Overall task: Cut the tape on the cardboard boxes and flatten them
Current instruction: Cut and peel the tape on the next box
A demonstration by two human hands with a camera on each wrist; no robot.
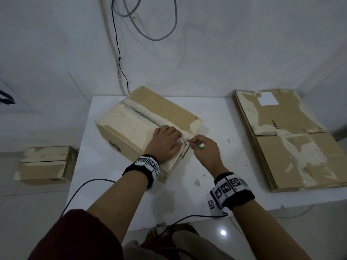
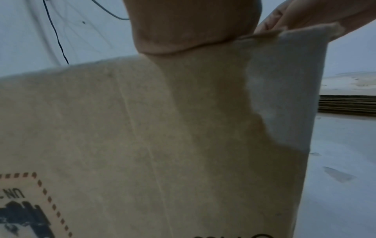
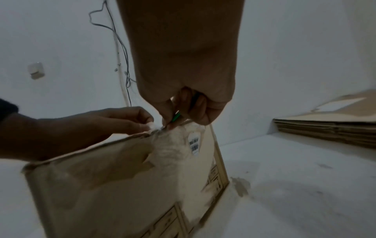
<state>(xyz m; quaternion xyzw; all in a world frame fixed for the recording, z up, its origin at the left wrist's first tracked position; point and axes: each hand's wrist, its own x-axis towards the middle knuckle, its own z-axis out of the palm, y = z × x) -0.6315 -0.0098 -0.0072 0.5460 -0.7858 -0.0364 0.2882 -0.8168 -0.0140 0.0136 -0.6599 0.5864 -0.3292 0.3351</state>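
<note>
A closed cardboard box [image 1: 131, 126] sits at an angle on the white table [image 1: 187, 196], with clear tape along its top seam [image 1: 142, 113]. My left hand [image 1: 165, 143] rests on the near end of the box top, and its fingertips pinch a crumpled loose end of tape [image 1: 179, 143]. My right hand [image 1: 204, 149] meets it at the box's near corner and grips a small green-handled cutter [image 1: 201, 146]. In the right wrist view the cutter [image 3: 176, 116] points down at the top edge, right beside the left hand's fingertips [image 3: 146, 124]. The blade itself is hidden.
A stack of flattened boxes [image 1: 289, 139] lies on the table's right side. A smaller closed box [image 1: 47, 164] stands low at the left, off the table. Cardboard scraps [image 1: 197, 182] dot the table near my right wrist. Cables [image 1: 120, 59] hang down the wall behind.
</note>
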